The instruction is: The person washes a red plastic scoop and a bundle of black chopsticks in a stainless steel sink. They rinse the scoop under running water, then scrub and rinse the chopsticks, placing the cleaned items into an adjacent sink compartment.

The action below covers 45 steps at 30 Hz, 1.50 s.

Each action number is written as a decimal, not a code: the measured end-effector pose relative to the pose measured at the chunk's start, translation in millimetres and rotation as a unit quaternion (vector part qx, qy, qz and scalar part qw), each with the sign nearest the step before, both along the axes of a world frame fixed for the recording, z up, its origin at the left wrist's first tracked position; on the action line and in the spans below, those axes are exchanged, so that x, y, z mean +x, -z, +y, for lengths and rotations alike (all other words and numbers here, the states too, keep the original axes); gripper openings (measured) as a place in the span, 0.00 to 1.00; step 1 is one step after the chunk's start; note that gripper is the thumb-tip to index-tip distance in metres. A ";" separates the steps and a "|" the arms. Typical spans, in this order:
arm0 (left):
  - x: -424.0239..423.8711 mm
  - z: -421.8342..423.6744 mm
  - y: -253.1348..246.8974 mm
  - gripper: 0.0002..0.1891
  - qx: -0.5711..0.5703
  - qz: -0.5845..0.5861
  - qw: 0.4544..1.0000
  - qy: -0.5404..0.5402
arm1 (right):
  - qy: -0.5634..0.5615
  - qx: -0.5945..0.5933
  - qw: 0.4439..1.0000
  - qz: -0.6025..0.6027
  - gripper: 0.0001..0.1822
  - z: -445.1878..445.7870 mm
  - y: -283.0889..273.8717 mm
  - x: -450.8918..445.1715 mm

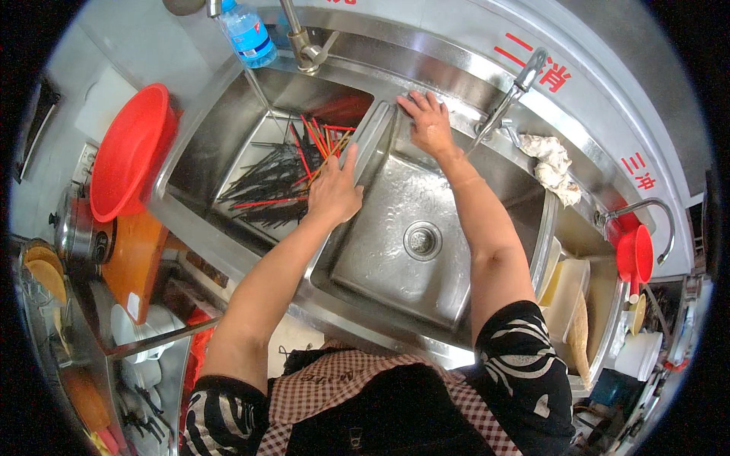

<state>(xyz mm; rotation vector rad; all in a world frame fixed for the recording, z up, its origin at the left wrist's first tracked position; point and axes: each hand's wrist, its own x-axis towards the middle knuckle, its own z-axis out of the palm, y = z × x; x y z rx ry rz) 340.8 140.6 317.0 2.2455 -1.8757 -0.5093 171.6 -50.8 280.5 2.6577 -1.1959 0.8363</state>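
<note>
My left hand [335, 191] reaches over the left steel sink basin [197, 145] at its divider, above the near ends of a loose pile of chopsticks [268, 171]. Most of these are black, with several red and tan ones; the palm hides whether it grips any. My right hand [430, 125] lies with spread fingers on the back rim of the middle basin [393, 273], holding nothing visible. Water runs from a tap into the left basin. The middle basin is wet, with a round drain strainer [422, 240] in its floor.
A red plastic basin [128, 154] leans at the left rim, above a wooden board [134, 256]. A bottle [248, 37] stands behind the left basin. Swivel faucets [505, 105], a crumpled cloth [550, 165] and a red dipper [636, 253] are on the right. Containers [570, 290] fill the right basin.
</note>
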 end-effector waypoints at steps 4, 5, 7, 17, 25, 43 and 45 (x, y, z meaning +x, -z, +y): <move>8.8 3.7 2.2 0.43 -0.014 -0.015 0.999 -0.025 | -0.118 0.063 0.982 -0.136 0.23 41.9 11.9 -31.7; 8.2 4.6 7.5 0.44 -0.025 -0.015 0.999 -0.025 | -0.104 0.109 0.973 -0.174 0.19 70.9 14.9 -43.7; 7.2 3.9 16.3 0.40 -0.115 -0.065 0.991 0.010 | -0.077 0.140 0.974 -0.159 0.11 102.9 24.2 -61.6; -119.0 -25.2 71.3 0.30 0.085 0.805 0.552 -0.199 | -0.002 0.242 0.902 -0.357 0.19 185.1 19.0 -42.2; -146.9 -34.0 77.1 0.22 0.082 0.887 0.431 -0.144 | 0.119 0.151 0.941 -0.280 0.23 168.9 16.5 -65.2; -155.1 -52.2 101.5 0.29 -0.022 0.658 0.727 -0.194 | 0.125 0.391 0.761 -0.503 0.15 144.8 39.9 -88.6; -154.6 -65.5 101.3 0.23 -0.097 0.534 0.826 -0.149 | 0.178 0.430 0.742 -0.482 0.15 122.3 39.0 -96.7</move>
